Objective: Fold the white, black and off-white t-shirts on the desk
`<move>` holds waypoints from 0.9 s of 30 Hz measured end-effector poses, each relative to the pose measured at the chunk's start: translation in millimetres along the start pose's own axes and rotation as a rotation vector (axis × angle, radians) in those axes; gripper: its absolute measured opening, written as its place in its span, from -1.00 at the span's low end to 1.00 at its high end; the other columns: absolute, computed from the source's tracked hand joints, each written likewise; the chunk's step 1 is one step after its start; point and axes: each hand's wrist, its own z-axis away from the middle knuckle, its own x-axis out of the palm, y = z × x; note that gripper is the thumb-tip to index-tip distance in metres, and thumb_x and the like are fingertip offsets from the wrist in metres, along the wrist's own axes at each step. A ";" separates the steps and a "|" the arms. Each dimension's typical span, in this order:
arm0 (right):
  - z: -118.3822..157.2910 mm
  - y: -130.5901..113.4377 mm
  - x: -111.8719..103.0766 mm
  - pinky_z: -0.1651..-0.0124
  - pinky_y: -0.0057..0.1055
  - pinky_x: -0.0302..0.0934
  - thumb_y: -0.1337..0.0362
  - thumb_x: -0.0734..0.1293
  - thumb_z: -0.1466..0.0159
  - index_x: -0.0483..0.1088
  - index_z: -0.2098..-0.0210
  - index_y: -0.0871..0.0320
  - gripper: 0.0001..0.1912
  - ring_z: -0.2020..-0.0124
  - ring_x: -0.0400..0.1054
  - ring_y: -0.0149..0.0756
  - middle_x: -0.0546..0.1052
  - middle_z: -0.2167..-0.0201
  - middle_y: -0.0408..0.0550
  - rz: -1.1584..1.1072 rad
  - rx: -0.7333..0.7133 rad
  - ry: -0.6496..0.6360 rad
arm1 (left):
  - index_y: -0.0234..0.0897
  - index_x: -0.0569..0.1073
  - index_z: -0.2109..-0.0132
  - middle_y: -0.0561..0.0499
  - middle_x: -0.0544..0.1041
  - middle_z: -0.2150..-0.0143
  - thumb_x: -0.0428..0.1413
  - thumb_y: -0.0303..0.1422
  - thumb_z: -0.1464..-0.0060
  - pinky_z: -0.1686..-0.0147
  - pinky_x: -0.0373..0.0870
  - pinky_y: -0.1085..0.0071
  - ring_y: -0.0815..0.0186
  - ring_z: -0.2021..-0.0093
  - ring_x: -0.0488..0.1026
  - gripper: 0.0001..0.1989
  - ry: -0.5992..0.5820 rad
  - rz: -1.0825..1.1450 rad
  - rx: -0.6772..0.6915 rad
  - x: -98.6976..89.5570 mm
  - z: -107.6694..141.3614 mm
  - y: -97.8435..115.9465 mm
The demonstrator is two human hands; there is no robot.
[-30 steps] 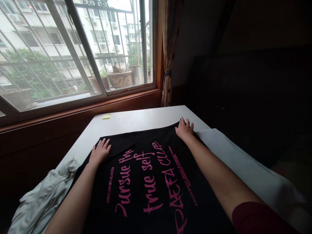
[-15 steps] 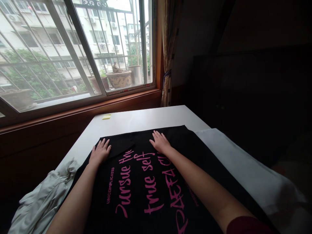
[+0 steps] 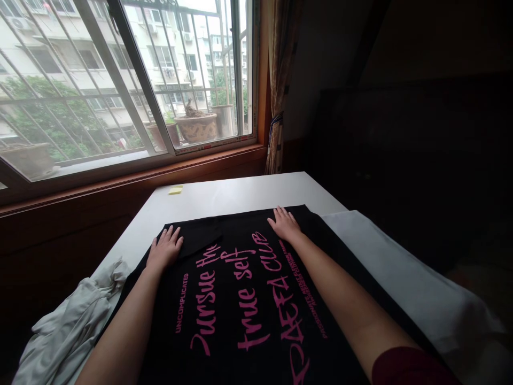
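Note:
A black garment (image 3: 216, 315) with pink lettering lies spread over the white table (image 3: 240, 193). My left hand (image 3: 165, 249) rests flat on its far left corner, fingers spread, beside a folded-over black flap (image 3: 200, 235). Near the far edge, right of the middle, my right hand (image 3: 284, 223) lies on the fabric with its fingers apart. Neither hand grips anything. My right forearm covers part of the cloth and borders the small pink print.
Crumpled grey-white cloth (image 3: 74, 321) hangs at the table's left side. Whitish translucent material (image 3: 385, 256) covers the right side. A yellow note (image 3: 175, 190) sits at the far left corner. Beyond are a barred window and a tied curtain (image 3: 276, 128).
My right hand has slid to the right along the garment's far edge, uncovering more pink lettering. My left hand has stayed on the left corner.

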 end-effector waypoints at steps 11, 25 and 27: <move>7.5 -4.6 0.0 -0.52 -0.11 -0.29 0.08 0.03 -0.49 0.05 -0.47 0.41 -0.30 -0.54 -0.18 -0.08 0.00 -0.53 0.18 0.010 -0.040 0.106 | -0.14 -0.04 -0.54 -0.05 -0.14 -0.59 -0.35 -0.03 -0.41 -0.45 -0.14 -0.14 0.06 -0.57 -0.18 -0.33 -0.014 0.019 -0.013 -1.9 0.4 1.4; 115.8 -17.4 3.6 -0.51 -0.12 -0.11 0.13 0.09 -0.49 0.25 -0.40 0.31 -0.40 -0.49 0.01 -0.11 0.19 -0.46 0.10 -0.028 -0.256 0.117 | -0.23 0.15 -0.49 -0.13 0.08 -0.54 -0.22 -0.09 -0.41 -0.42 0.01 -0.13 -0.02 -0.53 -0.01 -0.37 0.110 0.078 0.018 -3.1 6.4 2.6; 135.2 -12.8 2.1 -0.51 -0.09 -0.10 0.11 0.09 -0.50 0.23 -0.41 0.31 -0.39 -0.50 0.00 -0.10 0.18 -0.47 0.10 -0.033 -0.263 0.111 | -0.29 0.21 -0.46 -0.15 0.16 -0.52 -0.25 -0.14 -0.42 -0.43 0.04 -0.08 -0.01 -0.52 0.03 -0.39 0.181 0.098 0.017 -9.1 12.8 4.4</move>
